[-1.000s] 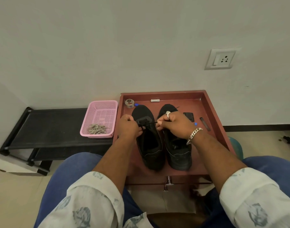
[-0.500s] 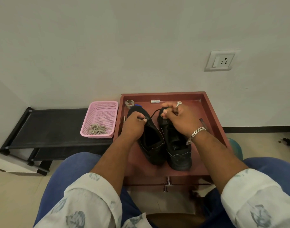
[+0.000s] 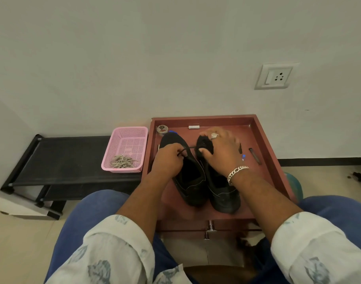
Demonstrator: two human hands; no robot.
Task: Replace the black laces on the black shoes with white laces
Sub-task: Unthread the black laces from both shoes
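Black lace [image 3: 190,148] now stretched between hands, pulled further out since a second ago; left hand [image 3: 169,160] pinches it; right hand [image 3: 220,149] grips right shoe's [image 3: 222,191] toe; unlacing underway.

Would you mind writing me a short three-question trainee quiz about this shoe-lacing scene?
1. True or false: the white laces lie in the pink basket.
2. Multiple choice: what does the left hand pinch? A) a white lace B) the black lace C) the tape roll
3. Fill in: both black shoes stand on the red ____.

Key:
1. True. The laces are bundled in the basket's near end, beside the tray.
2. B. The lace runs from the left hand across to the right hand, which rests on the right-side shoe's toe.
3. Tray.
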